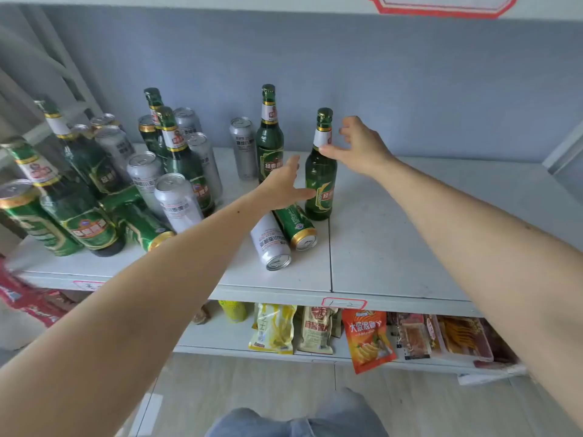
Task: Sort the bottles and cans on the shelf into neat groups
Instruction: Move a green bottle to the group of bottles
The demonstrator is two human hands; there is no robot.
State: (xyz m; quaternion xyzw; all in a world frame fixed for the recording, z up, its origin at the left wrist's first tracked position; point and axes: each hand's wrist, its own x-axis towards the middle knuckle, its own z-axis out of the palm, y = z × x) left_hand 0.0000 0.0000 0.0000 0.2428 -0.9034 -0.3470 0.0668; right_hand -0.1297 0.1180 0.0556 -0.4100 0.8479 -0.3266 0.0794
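Sorting is barely beginning: bottles and cans are standing mixed on the shelf [410, 247], two cans lying down; right hand [359, 149] fingers spread beside a green bottle [320, 181], left hand [284, 184] fingers straight

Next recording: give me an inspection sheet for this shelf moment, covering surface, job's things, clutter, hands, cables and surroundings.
Surface: white shelf, two panels meeting at a seam.
Job's things: green bottle upright mid-shelf; second bottle and grey can upright behind; white can and green can lying down; mixed cluster at left, ungrouped.
Clutter: nothing seen.
Hands: right hand, thumb touching the green bottle's neck, fingers loosely curled; left hand open beside its body.
Cables: nothing seen.
Surroundings: snack packets on lower shelf; grey back wall.
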